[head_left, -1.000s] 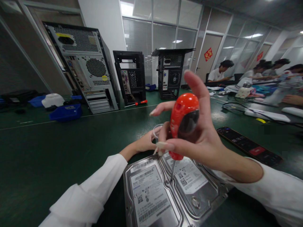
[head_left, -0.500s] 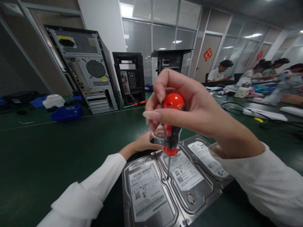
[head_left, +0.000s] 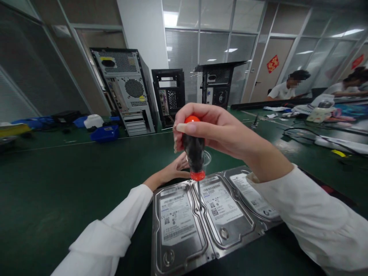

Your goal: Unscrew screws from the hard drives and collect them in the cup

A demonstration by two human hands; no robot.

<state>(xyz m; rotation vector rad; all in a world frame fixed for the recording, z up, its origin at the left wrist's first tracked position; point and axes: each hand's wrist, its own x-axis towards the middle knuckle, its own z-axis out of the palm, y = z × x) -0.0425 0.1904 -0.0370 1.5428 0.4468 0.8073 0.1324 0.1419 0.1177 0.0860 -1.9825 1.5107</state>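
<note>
A: Begin nearest. What lies on the surface?
B: Three hard drives [head_left: 184, 235], label side up, in a row on a dark green tabletop [head_left: 71, 191]. The white right sleeve [head_left: 313, 218] hides part of the rightmost.
A: The right hand [head_left: 221, 132]?
B: Closed about the handle of a red-and-black screwdriver [head_left: 195, 153]. The shaft points down, its tip at the left edge of the middle drive.
A: The left hand [head_left: 178, 167]?
B: Behind the drives, thumb extended, beside a clear round container [head_left: 207, 158]. The fingers are partly hidden; whether they grip it, I cannot tell.
A: Farther back?
B: A blue bin [head_left: 105, 133] at left, then three computer cases: a large grey-backed one [head_left: 126, 92] and two black ones [head_left: 220, 82].
A: And the room?
B: A white wall section [head_left: 142, 34], glazed partitions with blinds, and a door [head_left: 266, 73] bearing a red sign [head_left: 273, 64]. A person in white [head_left: 283, 91] sits at right.
</note>
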